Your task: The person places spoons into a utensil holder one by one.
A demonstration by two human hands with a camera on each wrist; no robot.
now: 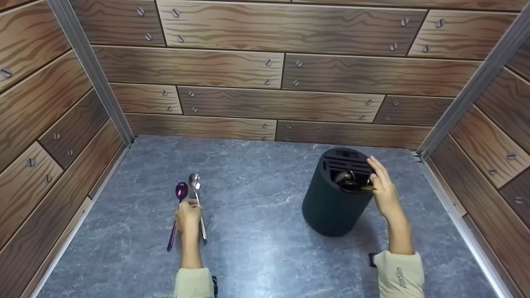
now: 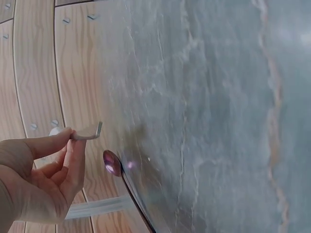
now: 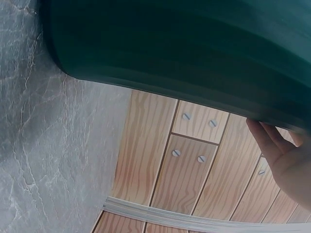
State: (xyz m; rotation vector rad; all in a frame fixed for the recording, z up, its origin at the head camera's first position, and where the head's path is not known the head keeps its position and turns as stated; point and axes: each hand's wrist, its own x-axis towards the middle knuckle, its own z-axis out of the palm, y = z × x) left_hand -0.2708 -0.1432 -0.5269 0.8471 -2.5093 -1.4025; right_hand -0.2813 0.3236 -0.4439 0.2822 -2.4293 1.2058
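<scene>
My left hand pinches a silver spoon between thumb and fingertips. In the left wrist view the flat end of the silver spoon's handle sticks out past the fingertips. Just left of that hand, a purple spoon lies on the tabletop, bowl toward the back. A dark green cylindrical cutlery holder stands upright on the right, gold-coloured utensils inside its large opening. My right hand rests on the holder's right side near the rim, fingers extended. Its fingers meet the holder's wall.
The grey marbled tabletop is bounded by wood-patterned walls at the back and both sides. Metal corner posts and a light edge strip line the enclosure. Slots cover the back part of the holder's top.
</scene>
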